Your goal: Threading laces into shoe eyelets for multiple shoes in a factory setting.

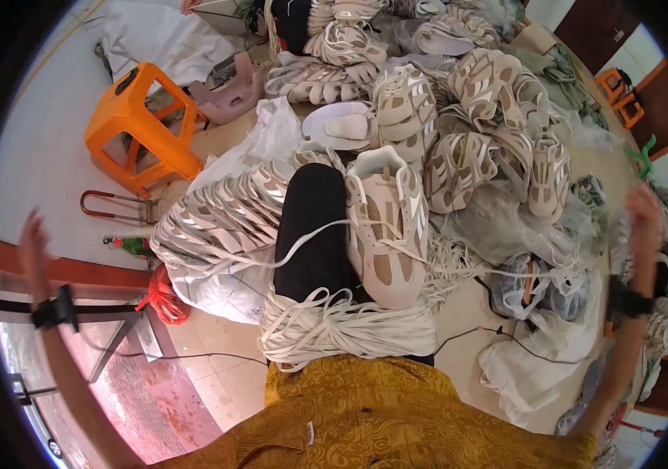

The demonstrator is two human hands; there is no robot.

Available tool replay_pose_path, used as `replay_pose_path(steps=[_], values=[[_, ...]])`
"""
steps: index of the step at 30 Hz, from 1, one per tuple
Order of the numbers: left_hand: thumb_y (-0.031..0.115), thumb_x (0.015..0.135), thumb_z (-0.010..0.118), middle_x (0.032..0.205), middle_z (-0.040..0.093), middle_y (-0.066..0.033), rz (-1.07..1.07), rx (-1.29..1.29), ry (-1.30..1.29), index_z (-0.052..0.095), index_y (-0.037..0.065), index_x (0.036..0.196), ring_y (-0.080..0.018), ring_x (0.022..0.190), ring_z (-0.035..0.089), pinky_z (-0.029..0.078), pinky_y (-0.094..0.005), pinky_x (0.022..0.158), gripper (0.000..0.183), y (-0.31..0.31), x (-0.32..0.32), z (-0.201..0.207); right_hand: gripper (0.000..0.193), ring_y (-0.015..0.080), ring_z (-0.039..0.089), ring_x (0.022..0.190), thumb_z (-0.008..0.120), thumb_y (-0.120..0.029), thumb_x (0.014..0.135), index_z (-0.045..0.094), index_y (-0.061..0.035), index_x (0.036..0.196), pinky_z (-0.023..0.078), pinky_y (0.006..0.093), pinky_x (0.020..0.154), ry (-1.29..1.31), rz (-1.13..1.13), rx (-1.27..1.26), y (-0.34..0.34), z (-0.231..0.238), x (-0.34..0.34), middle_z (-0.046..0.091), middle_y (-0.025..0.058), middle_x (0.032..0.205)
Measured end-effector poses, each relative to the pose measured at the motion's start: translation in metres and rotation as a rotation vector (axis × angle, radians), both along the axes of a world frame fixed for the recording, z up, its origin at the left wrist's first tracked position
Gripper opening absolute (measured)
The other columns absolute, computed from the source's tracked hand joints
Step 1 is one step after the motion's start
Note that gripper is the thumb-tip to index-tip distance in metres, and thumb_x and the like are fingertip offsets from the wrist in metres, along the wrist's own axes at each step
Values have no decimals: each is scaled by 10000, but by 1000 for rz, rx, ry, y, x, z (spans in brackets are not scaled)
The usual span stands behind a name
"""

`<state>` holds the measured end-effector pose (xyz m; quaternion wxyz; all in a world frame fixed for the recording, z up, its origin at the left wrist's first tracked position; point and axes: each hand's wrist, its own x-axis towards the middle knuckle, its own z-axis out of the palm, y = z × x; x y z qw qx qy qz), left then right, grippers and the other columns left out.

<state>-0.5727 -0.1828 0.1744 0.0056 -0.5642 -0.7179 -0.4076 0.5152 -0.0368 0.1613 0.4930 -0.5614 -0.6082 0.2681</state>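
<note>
A beige and white sneaker (387, 234) rests on my lap, toe toward me, beside my black-clad leg. White laces (310, 237) run out from its eyelets to both sides. A thick bundle of loose white laces (350, 327) lies across my lap below the toe. My left hand (35, 238) is raised far out at the left, fingers pointing up. Far out at the right is my right hand (643, 211), smeared by motion. Whether either hand grips a lace end cannot be made out. Both wrists wear a black band.
Stacked sneakers (225, 207) lean in a row on the left, with larger piles (467, 156) ahead and right. An orange stool (142, 129), a red bag (166, 295) and a metal-framed glass panel (115, 344) are left. Plastic bags (533, 363) and a thin cable (459, 334) lie right.
</note>
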Motion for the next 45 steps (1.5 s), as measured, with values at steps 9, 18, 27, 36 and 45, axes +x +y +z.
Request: replay_pose_path(steps=[9, 18, 27, 36, 45], values=[[95, 798, 491, 710, 579, -96, -829, -129, -181, 584, -11, 860, -156, 668, 582, 445, -260, 602, 154, 146, 500, -162, 78, 72, 530, 494, 562, -54, 703, 595, -1, 750, 387, 209, 432, 9, 519, -454, 16, -152, -365, 565, 33, 599], [60, 791, 516, 618, 566, -140, -706, -432, -235, 484, 3, 795, -241, 561, 595, 460, -311, 519, 66, 108, 533, -200, 59, 83, 497, 418, 566, -31, 690, 588, 8, 728, 368, 211, 402, 70, 562, -587, -7, -166, -378, 531, 19, 526], [42, 804, 509, 618, 561, -123, -745, -385, -220, 470, 6, 827, -221, 554, 596, 460, -299, 501, 57, 105, 533, -202, 32, 46, 476, 403, 568, -32, 731, 596, -17, 732, 276, 166, 351, 318, 531, -787, -5, -167, -375, 536, -3, 551], [0, 790, 483, 633, 554, -156, -771, -235, -52, 458, -2, 842, -283, 563, 590, 452, -339, 481, 58, 99, 541, -201, 48, 44, 470, 403, 585, -59, 747, 599, -14, 739, 274, 158, 353, 419, 528, -816, -11, -168, -377, 528, -6, 529], [89, 692, 526, 538, 537, -92, -970, -323, 673, 484, 15, 746, -267, 530, 583, 456, -342, 446, 101, 117, 536, -175, 48, 52, 466, 407, 607, -40, 696, 614, 7, 701, 308, 177, 362, 382, 490, -750, -20, -175, -361, 548, 6, 565]])
